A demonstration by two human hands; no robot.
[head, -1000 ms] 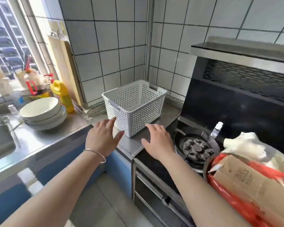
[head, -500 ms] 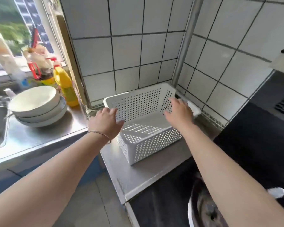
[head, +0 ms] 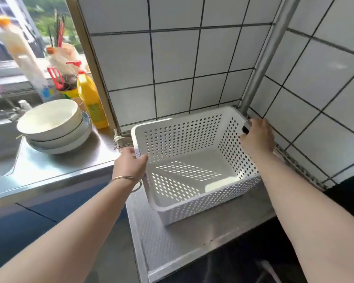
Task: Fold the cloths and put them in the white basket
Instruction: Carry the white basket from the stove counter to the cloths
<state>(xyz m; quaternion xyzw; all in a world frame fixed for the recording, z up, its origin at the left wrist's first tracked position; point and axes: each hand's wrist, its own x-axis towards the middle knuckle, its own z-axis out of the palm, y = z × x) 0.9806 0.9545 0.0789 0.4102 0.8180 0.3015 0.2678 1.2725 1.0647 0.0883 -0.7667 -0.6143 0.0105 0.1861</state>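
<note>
A white perforated plastic basket [head: 192, 203] stands in the tiled corner on a steel counter, and nothing lies inside it. My left hand [head: 129, 164] grips the handle on its left end wall, a thin bangle on that wrist. At the far right end, my right hand [head: 257, 137] curls over the other handle. No cloths are in view.
Stacked bowls [head: 53, 125] sit on the steel counter [head: 55, 166] to the left, beside a yellow bottle [head: 91, 101] and utensil holders on the window sill. A vertical metal pipe [head: 262, 64] runs down the corner behind the basket. A dark stove surface [head: 243, 268] lies at the lower right.
My view has moved closer over the basket. Both hands went from reaching in front of it to gripping its two end handles.
</note>
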